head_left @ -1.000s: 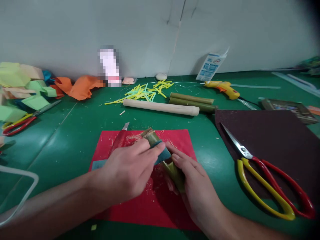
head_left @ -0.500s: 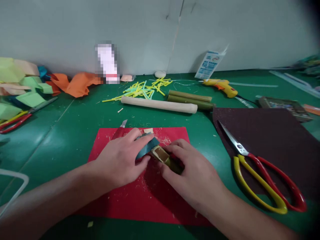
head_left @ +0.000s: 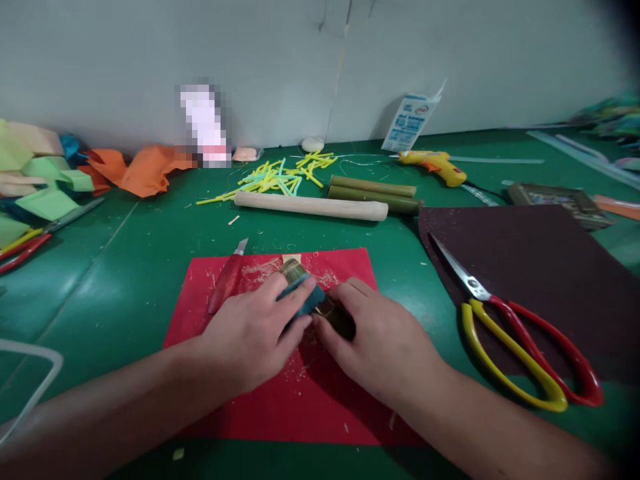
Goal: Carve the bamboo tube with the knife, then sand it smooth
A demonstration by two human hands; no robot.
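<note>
One bamboo piece (head_left: 292, 269) in right hand (head_left: 383, 343)

knife (head_left: 226, 279) left on mat (head_left: 345, 267) — scissors (head_left: 505, 333) right, dowel (head_left: 310, 205) behind

Left of my left hand (head_left: 250, 333) the bench (head_left: 125, 280) lies bare, a wide way out; just ahead of my knuckles the knife (head_left: 225, 280) rests on the red mat (head_left: 280, 407) — close. Right of my right hand (head_left: 385, 340) a narrow strip of bench is free, then the scissors (head_left: 505, 333) on the dark sheet (head_left: 545, 260) bar the way; beyond the mat, the wooden rod (head_left: 310, 205) and bamboo sticks (head_left: 373, 193) lie crosswise.
</note>
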